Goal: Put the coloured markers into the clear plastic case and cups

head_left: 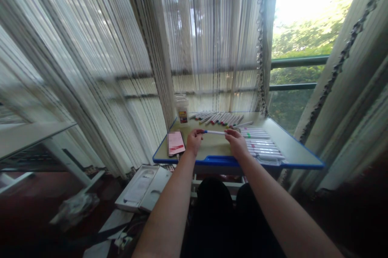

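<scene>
A white marker (216,132) with a blue end is held level above the table between both hands. My left hand (195,140) is closed on its blue end, fingers pinched together. At the other end, my right hand (235,141) grips the white barrel. Just right of that hand lies a clear tray (266,161) with a row of white markers (262,143) in it, some showing green or pink bands. Behind the hands, several loose markers (221,118) with coloured ends lie side by side on the table.
The pale table (294,145) has a blue edge. A phone (176,143) with a cable lies at the left, and a clear container (182,112) stands at the back left. An open white box (142,188) sits below on the left. Curtains (212,40) hang behind.
</scene>
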A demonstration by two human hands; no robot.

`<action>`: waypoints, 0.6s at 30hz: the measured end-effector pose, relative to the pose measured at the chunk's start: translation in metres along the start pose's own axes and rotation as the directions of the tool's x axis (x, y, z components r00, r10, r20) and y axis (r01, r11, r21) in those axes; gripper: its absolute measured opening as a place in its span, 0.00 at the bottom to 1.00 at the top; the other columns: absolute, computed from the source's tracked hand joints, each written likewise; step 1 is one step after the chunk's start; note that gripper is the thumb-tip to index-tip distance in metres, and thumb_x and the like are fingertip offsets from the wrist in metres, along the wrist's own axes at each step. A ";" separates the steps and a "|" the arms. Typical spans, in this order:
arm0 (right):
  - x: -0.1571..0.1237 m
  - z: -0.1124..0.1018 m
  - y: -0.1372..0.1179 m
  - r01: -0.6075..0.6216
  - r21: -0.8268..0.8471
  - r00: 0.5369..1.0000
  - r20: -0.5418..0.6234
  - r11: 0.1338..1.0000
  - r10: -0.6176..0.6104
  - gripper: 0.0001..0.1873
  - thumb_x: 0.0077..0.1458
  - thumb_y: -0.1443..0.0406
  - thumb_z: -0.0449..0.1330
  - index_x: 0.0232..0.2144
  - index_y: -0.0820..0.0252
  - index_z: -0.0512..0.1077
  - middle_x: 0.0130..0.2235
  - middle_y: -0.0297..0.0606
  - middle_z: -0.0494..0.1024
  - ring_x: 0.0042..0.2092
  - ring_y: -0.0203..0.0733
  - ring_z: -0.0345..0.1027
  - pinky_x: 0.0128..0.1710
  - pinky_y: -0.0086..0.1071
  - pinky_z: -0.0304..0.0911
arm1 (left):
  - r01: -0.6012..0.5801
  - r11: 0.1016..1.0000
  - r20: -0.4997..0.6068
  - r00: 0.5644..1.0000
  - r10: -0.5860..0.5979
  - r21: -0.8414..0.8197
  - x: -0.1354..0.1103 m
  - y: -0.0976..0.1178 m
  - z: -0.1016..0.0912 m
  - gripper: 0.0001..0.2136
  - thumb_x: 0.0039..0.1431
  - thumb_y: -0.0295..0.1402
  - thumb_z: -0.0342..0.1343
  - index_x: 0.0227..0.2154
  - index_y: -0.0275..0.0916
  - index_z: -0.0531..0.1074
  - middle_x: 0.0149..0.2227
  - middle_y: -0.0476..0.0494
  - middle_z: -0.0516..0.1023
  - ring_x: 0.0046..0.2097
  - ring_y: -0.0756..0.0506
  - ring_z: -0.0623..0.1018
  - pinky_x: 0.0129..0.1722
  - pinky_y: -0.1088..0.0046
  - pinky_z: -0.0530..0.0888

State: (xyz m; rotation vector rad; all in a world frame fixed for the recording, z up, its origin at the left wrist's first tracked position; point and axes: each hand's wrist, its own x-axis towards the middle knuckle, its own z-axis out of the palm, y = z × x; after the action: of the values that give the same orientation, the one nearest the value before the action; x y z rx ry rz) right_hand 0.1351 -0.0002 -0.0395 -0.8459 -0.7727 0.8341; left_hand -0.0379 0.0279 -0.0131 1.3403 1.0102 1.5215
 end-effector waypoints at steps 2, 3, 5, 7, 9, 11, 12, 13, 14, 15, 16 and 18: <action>0.001 -0.001 -0.001 0.011 -0.006 1.000 -0.006 1.000 -0.012 0.14 0.31 0.65 0.65 0.28 0.58 0.72 0.33 0.36 0.78 0.37 0.40 0.70 0.42 0.36 0.63 | 0.002 1.000 0.003 1.000 -0.002 -0.016 -0.001 0.001 0.001 0.09 0.45 0.24 0.54 0.32 0.35 0.72 0.23 0.52 0.73 0.20 0.55 0.69 0.17 0.81 0.61; 0.001 -0.001 -0.001 0.016 -0.009 1.000 -0.010 1.000 -0.016 0.14 0.30 0.65 0.64 0.27 0.58 0.72 0.33 0.36 0.78 0.38 0.40 0.69 0.43 0.36 0.63 | 0.003 0.999 0.006 1.000 -0.003 -0.035 -0.002 0.002 0.001 0.10 0.45 0.25 0.55 0.34 0.35 0.71 0.24 0.52 0.73 0.20 0.55 0.69 0.17 0.81 0.62; 0.001 -0.001 -0.002 0.021 -0.015 1.000 -0.017 1.000 -0.021 0.13 0.30 0.65 0.64 0.26 0.58 0.71 0.31 0.35 0.78 0.37 0.40 0.69 0.43 0.36 0.62 | 0.008 0.997 0.016 1.000 -0.007 -0.081 -0.002 0.002 0.001 0.11 0.45 0.25 0.57 0.35 0.35 0.71 0.24 0.51 0.74 0.20 0.54 0.70 0.18 0.80 0.65; 0.001 0.000 -0.002 0.022 -0.026 1.000 -0.016 0.999 -0.022 0.13 0.29 0.64 0.64 0.25 0.58 0.70 0.30 0.35 0.77 0.36 0.40 0.69 0.43 0.36 0.61 | 0.017 0.993 0.024 1.000 -0.015 -0.117 -0.002 0.001 0.001 0.10 0.44 0.25 0.59 0.32 0.33 0.70 0.24 0.49 0.74 0.22 0.53 0.72 0.20 0.78 0.69; 0.000 0.000 -0.003 0.018 -0.037 1.000 -0.011 0.999 -0.018 0.13 0.29 0.65 0.64 0.24 0.58 0.70 0.30 0.34 0.77 0.36 0.39 0.68 0.42 0.36 0.61 | 0.024 0.991 0.025 0.999 -0.021 -0.135 -0.001 0.000 0.002 0.08 0.43 0.24 0.60 0.30 0.33 0.70 0.26 0.47 0.75 0.24 0.52 0.74 0.24 0.76 0.72; 0.000 0.000 -0.003 0.008 -0.046 1.000 -0.007 0.999 -0.008 0.13 0.30 0.64 0.64 0.25 0.58 0.71 0.30 0.34 0.77 0.35 0.39 0.68 0.42 0.35 0.61 | 0.028 0.987 0.023 0.999 -0.024 -0.158 -0.001 -0.001 0.002 0.08 0.43 0.24 0.60 0.30 0.33 0.71 0.27 0.47 0.76 0.27 0.51 0.75 0.29 0.73 0.75; 0.000 0.000 -0.003 0.001 -0.051 1.000 -0.007 0.999 -0.001 0.14 0.30 0.64 0.65 0.26 0.58 0.71 0.30 0.34 0.76 0.35 0.39 0.68 0.41 0.35 0.61 | 0.029 0.985 0.022 0.999 -0.026 -0.168 -0.001 -0.001 0.002 0.08 0.43 0.24 0.60 0.29 0.33 0.71 0.27 0.47 0.77 0.28 0.51 0.76 0.31 0.71 0.76; -0.001 0.000 -0.003 -0.007 -0.054 1.000 -0.007 0.999 0.007 0.14 0.30 0.63 0.65 0.26 0.58 0.72 0.30 0.33 0.76 0.35 0.39 0.68 0.41 0.35 0.61 | 0.030 0.984 0.021 0.999 -0.027 -0.177 0.000 -0.001 0.002 0.07 0.43 0.24 0.60 0.29 0.33 0.71 0.27 0.47 0.77 0.28 0.51 0.76 0.33 0.70 0.76; -0.001 0.000 -0.003 -0.015 -0.058 1.000 -0.007 0.998 0.015 0.15 0.30 0.63 0.65 0.27 0.58 0.72 0.30 0.33 0.76 0.34 0.38 0.68 0.40 0.35 0.61 | 0.031 0.982 0.019 0.999 -0.028 -0.185 0.000 -0.001 0.002 0.07 0.43 0.24 0.60 0.28 0.33 0.71 0.27 0.47 0.77 0.29 0.51 0.76 0.35 0.69 0.76; -0.001 0.000 -0.004 -0.022 -0.061 1.000 -0.005 0.998 0.022 0.16 0.30 0.62 0.66 0.28 0.58 0.72 0.30 0.33 0.76 0.34 0.38 0.68 0.40 0.35 0.62 | 0.032 0.981 0.017 0.999 -0.030 -0.190 0.000 -0.001 0.002 0.06 0.43 0.23 0.59 0.28 0.33 0.71 0.27 0.47 0.76 0.29 0.51 0.76 0.36 0.69 0.77; -0.002 0.000 -0.004 -0.028 -0.064 1.000 -0.003 0.998 0.028 0.17 0.30 0.62 0.66 0.29 0.59 0.72 0.30 0.34 0.76 0.34 0.38 0.68 0.40 0.35 0.62 | 0.034 0.980 0.015 0.999 -0.031 -0.194 0.000 -0.001 0.002 0.06 0.43 0.23 0.59 0.27 0.33 0.71 0.27 0.48 0.76 0.29 0.52 0.76 0.37 0.68 0.77; -0.003 0.000 -0.004 -0.034 -0.073 0.999 0.005 0.997 0.034 0.18 0.31 0.61 0.66 0.30 0.59 0.73 0.31 0.35 0.77 0.34 0.39 0.69 0.40 0.35 0.62 | 0.033 0.980 0.010 0.999 -0.032 -0.199 0.000 -0.001 0.002 0.06 0.43 0.22 0.58 0.27 0.33 0.71 0.27 0.48 0.76 0.29 0.52 0.76 0.38 0.68 0.77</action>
State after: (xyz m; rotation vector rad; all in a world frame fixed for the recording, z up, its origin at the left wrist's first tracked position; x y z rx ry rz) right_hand 0.1350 -0.0043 -0.0365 -0.9235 -0.8004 0.8432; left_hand -0.0358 0.0281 -0.0139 1.1825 0.8470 1.5489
